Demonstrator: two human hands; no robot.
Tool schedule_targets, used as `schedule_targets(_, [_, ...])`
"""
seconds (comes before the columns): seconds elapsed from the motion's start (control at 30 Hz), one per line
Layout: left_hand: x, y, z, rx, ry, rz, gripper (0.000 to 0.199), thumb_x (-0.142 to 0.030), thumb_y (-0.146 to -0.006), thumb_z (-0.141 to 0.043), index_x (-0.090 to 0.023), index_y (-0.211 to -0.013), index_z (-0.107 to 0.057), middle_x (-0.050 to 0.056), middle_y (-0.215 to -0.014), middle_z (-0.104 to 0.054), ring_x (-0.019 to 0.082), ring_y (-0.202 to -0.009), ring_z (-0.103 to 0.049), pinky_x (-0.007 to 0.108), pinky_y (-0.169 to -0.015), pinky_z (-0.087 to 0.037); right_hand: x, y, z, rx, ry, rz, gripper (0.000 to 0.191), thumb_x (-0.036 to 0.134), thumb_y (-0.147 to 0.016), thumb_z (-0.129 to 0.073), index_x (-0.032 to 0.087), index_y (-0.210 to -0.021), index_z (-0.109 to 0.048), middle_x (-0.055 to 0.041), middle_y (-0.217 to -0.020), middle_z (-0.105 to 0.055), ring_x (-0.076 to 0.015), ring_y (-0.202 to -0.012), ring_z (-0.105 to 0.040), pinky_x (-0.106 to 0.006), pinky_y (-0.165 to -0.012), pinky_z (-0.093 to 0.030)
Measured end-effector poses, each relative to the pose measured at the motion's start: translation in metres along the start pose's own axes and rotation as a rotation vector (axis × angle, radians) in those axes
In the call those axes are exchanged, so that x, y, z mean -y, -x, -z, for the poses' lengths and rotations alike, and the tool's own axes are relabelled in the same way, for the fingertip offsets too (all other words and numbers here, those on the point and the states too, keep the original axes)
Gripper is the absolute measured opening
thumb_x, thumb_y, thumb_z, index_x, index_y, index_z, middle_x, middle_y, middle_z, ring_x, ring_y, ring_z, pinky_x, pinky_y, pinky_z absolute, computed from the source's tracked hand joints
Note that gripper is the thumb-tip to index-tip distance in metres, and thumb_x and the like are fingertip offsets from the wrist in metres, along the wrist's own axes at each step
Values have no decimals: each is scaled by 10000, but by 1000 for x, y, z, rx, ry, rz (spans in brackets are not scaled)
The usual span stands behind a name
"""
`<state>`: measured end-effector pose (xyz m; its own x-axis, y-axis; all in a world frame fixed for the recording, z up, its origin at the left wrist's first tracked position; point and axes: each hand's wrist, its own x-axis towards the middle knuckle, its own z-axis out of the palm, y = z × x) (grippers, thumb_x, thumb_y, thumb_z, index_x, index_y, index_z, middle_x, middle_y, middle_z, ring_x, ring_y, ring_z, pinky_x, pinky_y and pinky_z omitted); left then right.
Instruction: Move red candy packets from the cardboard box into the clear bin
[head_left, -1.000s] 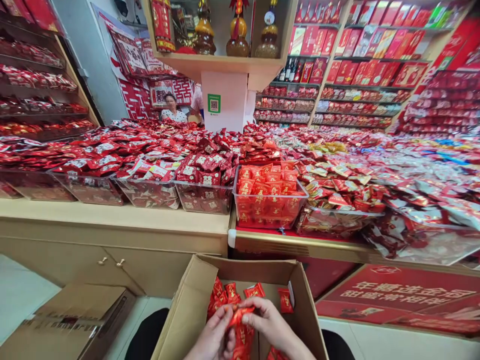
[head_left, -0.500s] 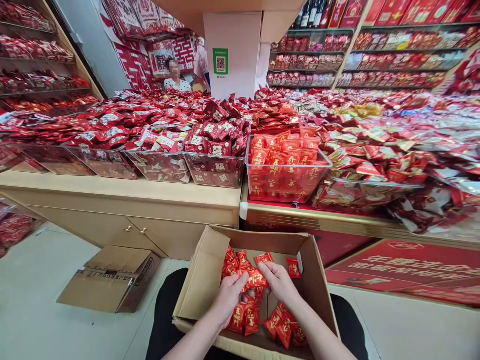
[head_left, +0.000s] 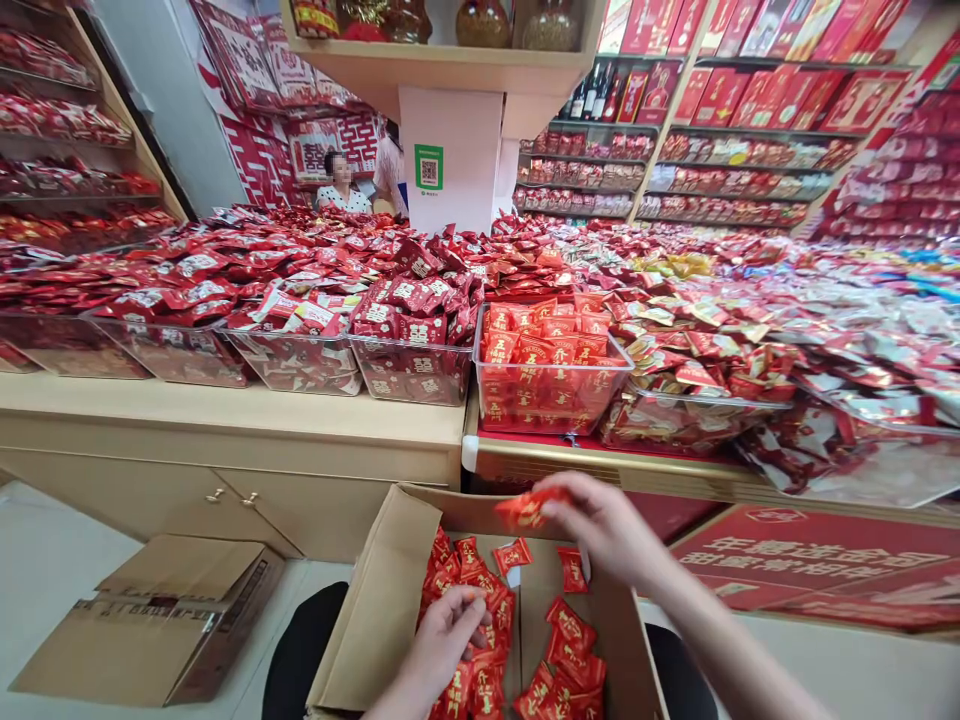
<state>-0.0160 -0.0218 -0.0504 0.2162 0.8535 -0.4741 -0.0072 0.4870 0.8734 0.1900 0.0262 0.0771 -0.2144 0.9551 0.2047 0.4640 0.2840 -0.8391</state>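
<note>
Packet (head_left: 523, 508): moved from between both hands to far side of carton (head_left: 375, 610), long axis crosswise, tub (head_left: 553, 368) ahead and higher
Right hand (head_left: 589, 518): pinching packet's right end, nearer tub
Left hand (head_left: 448, 630): apart, loosely curled over carton, cannot tell if gripping

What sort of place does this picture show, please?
Probably a sweet or gift shop, judging by the clear bins heaped with wrapped packets, the shelves of red boxes and the QR code sign.

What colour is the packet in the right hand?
The packet is red with blurred gold markings, best seen in the head view.
</note>
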Motion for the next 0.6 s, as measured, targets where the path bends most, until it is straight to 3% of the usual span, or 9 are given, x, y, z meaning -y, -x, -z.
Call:
schedule_targets(0.13, [1,-1,-1,35,-92,2,219,-347,-698,-524,-158,-806,-543,-6,-701,-597,106,-584,-533,221,-529,-368,63,-50,103,-266,451,188,165,246,-761,-466,226,-875,-584,-39,-809,-641,-154,-719,-572,-286,-671,-431])
schedule_targets(0.2, [3,-3,-1,44,-129,19,191,-321,-691,-511,-155,-783,-526,-17,-681,-577,100,-565,-523,220,-519,-361,82,-76,141,-395,670,194,174,233,-747,-447,260,-850,-584,-31,-784,-634,-174,-689,-553,-314,-648,-425])
schedule_targets(0.27, [5,-5,-2,62,-161,32,176,-303,-686,-495,-153,-776,-510,-27,-666,-556,95,-546,-512,220,-504,-347,87,-101,165,-421,831,178,194,235,-733,-429,299,-834,-581,-19,-783,-629,-192,-682,-530,-340,-652,-417])
schedule_targets(0.37, [9,-8,-1,88,-186,10,158,-288,-676,-486,-152,-757,-489,-40,-651,-519,91,-535,-498,226,-510,-344,79,-133,176,-337,956,188,191,249,-712,-436,317,-818,-580,3,-719,-628,-176,-611,-483,-333,-645,-410])
schedule_targets(0.6, [17,-11,3,90,-242,-14,125,-264,-689,-469,-160,-756,-485,-57,-617,-476,93,-555,-477,241,-558,-356,64,-165,166,-68,1085,111,266,179,-687,-446,288,-888,-582,-10,-717,-632,-142,-560,-466,-290,-571,-399])
